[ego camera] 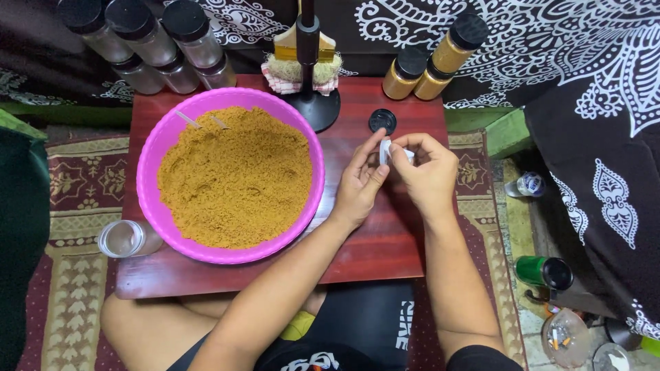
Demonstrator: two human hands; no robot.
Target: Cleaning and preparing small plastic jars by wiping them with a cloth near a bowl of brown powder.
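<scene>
Pink plastic bowl (148,161) sits on the left half of the desk (385,254), filled nearly to the rim with coarse orange-brown powder (237,178); two thin pale sticks (201,121) lie in the powder near its far edge. Just right of the bowl, both hands meet above the desk. Left hand (359,187) and right hand (427,172) together pinch a small white piece (386,151); its kind cannot be told. Left grip: thumb and forefinger closed on the piece. Right grip: fingers curled around its other side.

A black cap (382,121) lies flat on the desk just beyond the hands. An empty clear jar (126,238) lies on its side at the desk's left edge, beside the bowl. Clear jars with black lids (155,41), seemingly empty, are stacked at the far left. Three jars of yellow-brown powder with black lids (430,62) stand at the far right. A black stand on a round base (315,103) rises between the two groups.

Desk surface is dark red wood grain. It rests on a patterned rug (69,206); dark cloth printed with white ornament (584,82) hangs behind and to the right. A green bottle (543,271) lies on the floor at right.
</scene>
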